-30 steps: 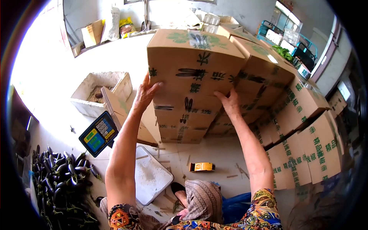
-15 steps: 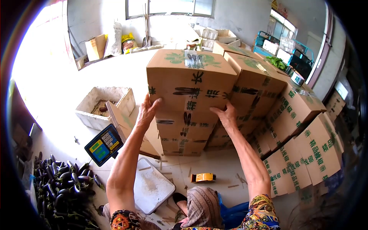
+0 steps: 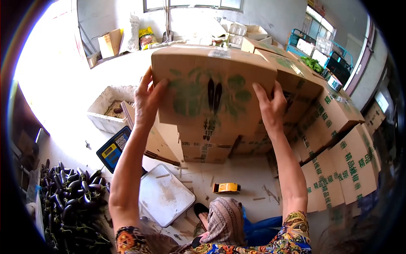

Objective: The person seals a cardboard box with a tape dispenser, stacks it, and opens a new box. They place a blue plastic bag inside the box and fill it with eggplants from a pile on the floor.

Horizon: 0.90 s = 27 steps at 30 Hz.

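A cardboard box (image 3: 190, 95) is held between my two hands at the top of a stack, tilted so that its face with green leaves and two dark eggplants printed on it is turned towards me. My left hand (image 3: 146, 99) grips its left edge, thumb on the near face. Against the right edge, my right hand (image 3: 270, 106) holds it the same way. Beneath it stand more printed cartons (image 3: 205, 152). The raised box hides whether its far bottom edge rests on them.
Eggplants (image 3: 74, 199) lie heaped at the lower left, near a scale platform (image 3: 167, 194) and its display (image 3: 113, 149). A yellow tape dispenser (image 3: 226, 188) and cardboard scraps lie on the floor. A foam box (image 3: 101, 118) stands left; stacked cartons (image 3: 338, 169) fill the right.
The top box has tipped and come nearer, so its leaf-printed face, which was on top, now faces me. Both hands have risen and spread apart along its sides.
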Each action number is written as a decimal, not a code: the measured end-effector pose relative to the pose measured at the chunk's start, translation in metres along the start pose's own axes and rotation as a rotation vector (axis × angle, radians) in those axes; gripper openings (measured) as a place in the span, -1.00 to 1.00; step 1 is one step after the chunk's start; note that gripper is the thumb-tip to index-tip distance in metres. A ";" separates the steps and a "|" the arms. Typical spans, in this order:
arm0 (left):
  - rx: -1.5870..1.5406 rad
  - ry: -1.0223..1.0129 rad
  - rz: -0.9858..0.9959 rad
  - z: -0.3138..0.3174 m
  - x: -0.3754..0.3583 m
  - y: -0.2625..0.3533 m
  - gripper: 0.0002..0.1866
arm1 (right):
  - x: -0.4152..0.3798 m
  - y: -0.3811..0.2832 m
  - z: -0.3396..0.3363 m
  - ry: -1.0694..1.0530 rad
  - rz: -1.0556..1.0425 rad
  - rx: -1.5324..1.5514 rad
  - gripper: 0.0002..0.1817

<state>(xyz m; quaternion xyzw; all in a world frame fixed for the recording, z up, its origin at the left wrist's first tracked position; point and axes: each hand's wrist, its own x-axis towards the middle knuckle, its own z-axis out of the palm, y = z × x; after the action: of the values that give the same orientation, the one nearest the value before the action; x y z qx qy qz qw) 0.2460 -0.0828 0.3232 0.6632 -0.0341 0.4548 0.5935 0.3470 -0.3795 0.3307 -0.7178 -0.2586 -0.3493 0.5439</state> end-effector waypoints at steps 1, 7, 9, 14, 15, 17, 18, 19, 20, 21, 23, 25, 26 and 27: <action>0.103 -0.015 0.020 0.008 0.013 -0.003 -0.33 | 0.009 0.011 0.009 0.004 0.004 0.021 -0.38; 0.468 -0.031 0.073 0.038 0.111 -0.057 -0.38 | 0.032 0.027 0.004 -0.348 0.193 0.279 0.02; 0.478 -0.126 -0.140 0.043 0.123 -0.046 -0.43 | 0.007 0.056 0.004 -0.413 0.165 0.409 0.03; 0.049 -0.487 -0.450 0.017 0.111 -0.063 -0.13 | -0.007 0.107 0.025 -0.414 0.250 0.345 0.03; 0.050 -0.471 -0.436 0.016 0.101 -0.075 -0.10 | 0.000 0.111 0.034 -0.416 0.256 0.343 0.03; 0.125 -0.375 -0.423 0.024 0.084 -0.078 -0.05 | 0.008 0.118 0.052 -0.325 0.269 0.249 0.02; 0.061 -0.419 -0.316 0.030 0.083 -0.079 -0.10 | 0.010 0.123 0.059 -0.276 0.275 0.199 0.02; 0.056 -0.427 -0.291 0.035 0.081 -0.078 -0.19 | 0.011 0.128 0.064 -0.229 0.267 0.187 -0.03; 0.052 -0.435 -0.271 0.036 0.077 -0.078 -0.28 | 0.008 0.133 0.063 -0.230 0.264 0.184 -0.05; -0.018 -0.377 -0.289 0.036 0.074 -0.080 -0.30 | 0.006 0.124 0.057 -0.227 0.258 0.183 -0.07; -0.151 -0.275 -0.336 0.037 0.061 -0.088 -0.35 | -0.010 0.114 0.044 -0.198 0.234 0.136 -0.12; -0.146 -0.224 -0.277 0.032 0.052 -0.090 -0.36 | -0.026 0.101 0.031 -0.158 0.174 0.043 -0.18; -0.112 -0.219 -0.261 0.029 0.047 -0.095 -0.35 | -0.033 0.099 0.028 -0.143 0.147 -0.005 -0.21; -0.088 -0.229 -0.269 0.030 0.040 -0.094 -0.35 | -0.034 0.101 0.029 -0.120 0.123 -0.001 -0.22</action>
<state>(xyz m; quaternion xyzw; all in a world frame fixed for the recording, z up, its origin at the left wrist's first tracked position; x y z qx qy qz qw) 0.3408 -0.0599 0.2818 0.6827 -0.0324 0.2909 0.6695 0.4078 -0.3794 0.2392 -0.7524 -0.2459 -0.2715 0.5474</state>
